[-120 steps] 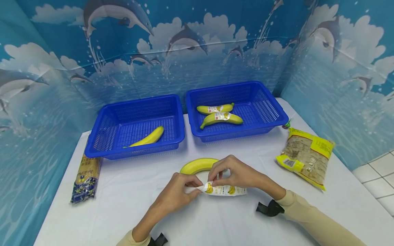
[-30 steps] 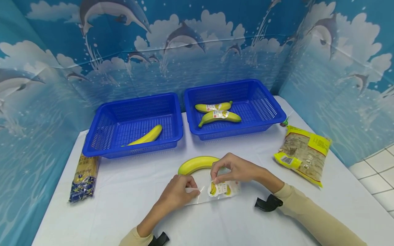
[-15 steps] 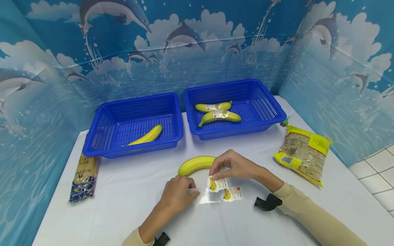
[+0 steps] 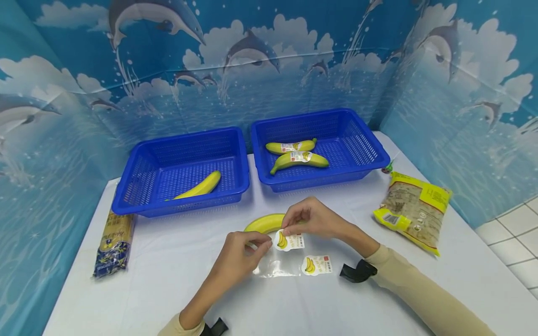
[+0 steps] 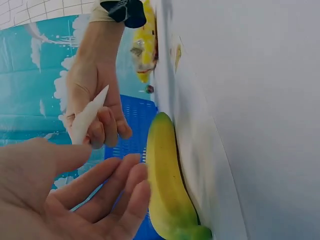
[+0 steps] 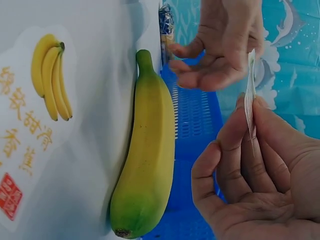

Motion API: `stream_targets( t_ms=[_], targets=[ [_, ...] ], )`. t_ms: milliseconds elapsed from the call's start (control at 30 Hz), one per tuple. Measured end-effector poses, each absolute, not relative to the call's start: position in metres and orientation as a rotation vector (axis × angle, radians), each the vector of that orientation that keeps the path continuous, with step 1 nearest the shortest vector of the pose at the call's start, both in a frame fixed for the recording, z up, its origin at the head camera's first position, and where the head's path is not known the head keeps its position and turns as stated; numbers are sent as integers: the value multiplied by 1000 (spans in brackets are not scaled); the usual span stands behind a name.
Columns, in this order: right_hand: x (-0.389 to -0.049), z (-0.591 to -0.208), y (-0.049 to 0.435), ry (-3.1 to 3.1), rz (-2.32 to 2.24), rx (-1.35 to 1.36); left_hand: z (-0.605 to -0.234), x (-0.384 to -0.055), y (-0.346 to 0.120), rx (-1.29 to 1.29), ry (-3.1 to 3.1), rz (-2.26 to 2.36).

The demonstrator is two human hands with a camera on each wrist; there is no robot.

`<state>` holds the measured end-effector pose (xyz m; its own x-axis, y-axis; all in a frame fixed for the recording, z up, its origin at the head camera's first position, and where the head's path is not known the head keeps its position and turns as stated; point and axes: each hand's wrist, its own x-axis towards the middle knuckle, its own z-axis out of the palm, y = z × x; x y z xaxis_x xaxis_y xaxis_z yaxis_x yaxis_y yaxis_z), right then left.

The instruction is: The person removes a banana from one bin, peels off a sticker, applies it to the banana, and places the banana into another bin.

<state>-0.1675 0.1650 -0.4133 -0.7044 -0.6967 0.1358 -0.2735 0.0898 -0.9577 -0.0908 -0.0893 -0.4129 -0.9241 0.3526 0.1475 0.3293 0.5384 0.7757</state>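
Note:
My right hand (image 4: 312, 217) pinches a white banana sticker (image 4: 296, 242) between thumb and fingers; the right wrist view shows this sticker (image 6: 250, 100) edge-on. Facing it, my left hand (image 4: 241, 254) has its fingers loosely bent and apart, with the thumb close to the sticker's edge and nothing gripped. On the table behind both hands lies a yellow-green banana (image 4: 261, 224), partly hidden in the head view but plain in the right wrist view. A clear backing sheet (image 4: 275, 269) lies below the hands, with a second banana sticker (image 4: 322, 265) on its right part.
Two bananas with stickers lie in the right blue basket (image 4: 323, 179). One banana (image 4: 203, 185) is in the left blue basket (image 4: 189, 205). A pasta packet (image 4: 113, 247) lies at the left, a yellow-and-brown bag (image 4: 414, 210) at the right. A dolphin-print curtain (image 4: 252, 79) encloses the table.
The right hand has peeled one sticker from the sheet and lifted it up and left towards the banana. The left hand has let go of the sheet, which now lies flat.

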Motion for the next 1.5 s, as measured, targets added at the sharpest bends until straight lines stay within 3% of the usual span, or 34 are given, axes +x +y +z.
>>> stream_targets(
  t_ms=[267, 967, 1500],
  targets=[
    [-174, -411, 161, 2075, -1607, -951, -407, -97, -86, 443, 2568, 1682],
    [-197, -408, 165, 2216, -1613, -852, -406, -124, -92, 342, 2640, 1733],
    [-206, -425, 157, 2468, -1457, -924, -419, -133, -84, 276, 2981, 1346]
  ],
)
